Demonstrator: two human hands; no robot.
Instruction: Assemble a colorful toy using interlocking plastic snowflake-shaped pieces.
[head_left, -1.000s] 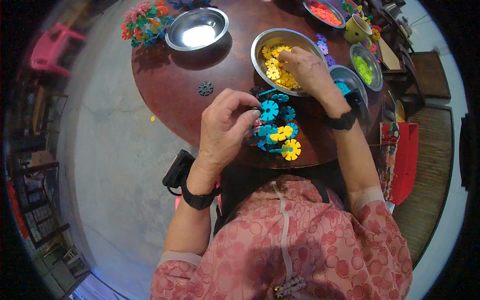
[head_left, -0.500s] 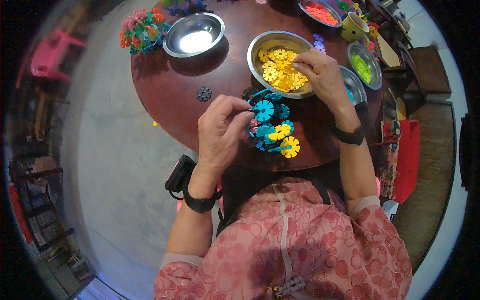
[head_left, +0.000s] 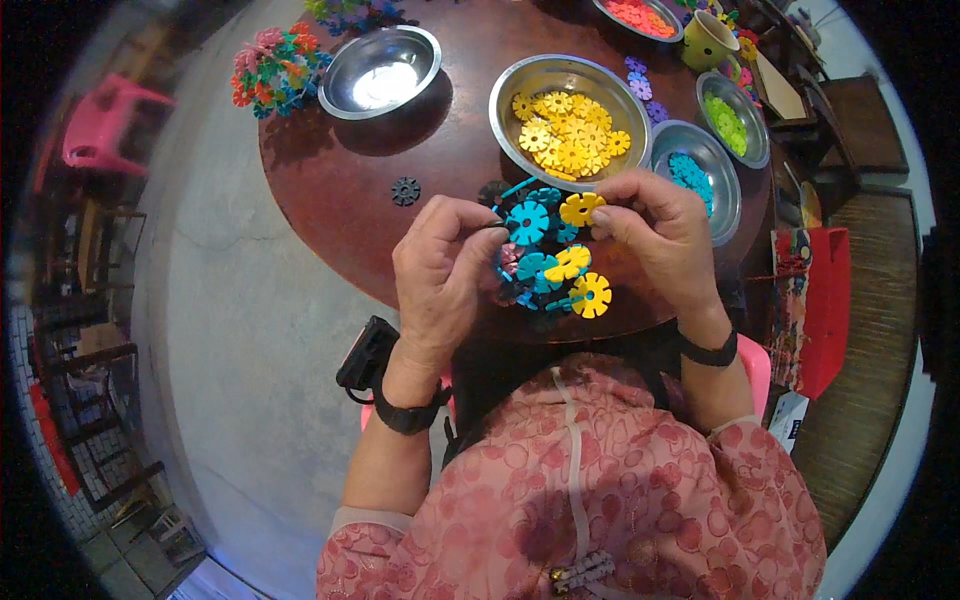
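Note:
My left hand (head_left: 440, 265) pinches a black edge of a cluster of interlocked plastic snowflake discs (head_left: 528, 222), mostly blue with black, pink and yellow ones. Two yellow discs stick out at the cluster's lower right. Between the thumb and fingers of my right hand (head_left: 655, 235) is a single yellow snowflake disc (head_left: 580, 209), held close beside the cluster's upper right; whether they touch I cannot tell. Just beyond my hands stands a steel bowl (head_left: 505, 130) with many loose yellow discs (head_left: 570, 130).
A bowl of blue discs (head_left: 725, 210) and one of green discs (head_left: 745, 157) stand at right, near a yellow-green cup (head_left: 706, 45). An orange-red disc bowl (head_left: 640, 18) is farther back. At left are a shiny bowl (head_left: 335, 90), a colourful disc assembly (head_left: 275, 70) and a loose black disc (head_left: 405, 191).
My right hand has come back from the yellow bowl toward me with a yellow disc, bringing it beside the cluster. My left hand keeps its pinch on the cluster, nearly still.

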